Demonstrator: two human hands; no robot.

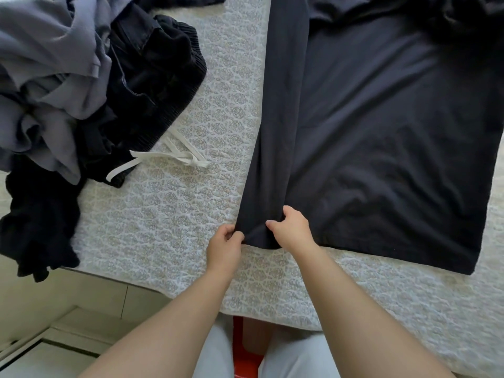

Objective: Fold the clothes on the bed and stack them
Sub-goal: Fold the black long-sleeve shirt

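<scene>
A dark navy garment (381,126) lies spread flat on the bed's patterned quilt (177,214), its left strip folded over lengthwise. My left hand (225,248) pinches the bottom left corner of that folded strip. Just to its right, my right hand (290,227) grips the hem of the same strip, thumb on top. A heap of unfolded clothes fills the left side: grey-blue fabric (49,72) on top of black pieces (152,77), with a white drawstring (169,156) trailing out onto the quilt.
The bed's near edge runs diagonally just in front of me. A black garment (38,227) hangs over that edge at the left. Pale tiled floor (68,309) lies below. More dark fabric (463,17) is bunched at the top right.
</scene>
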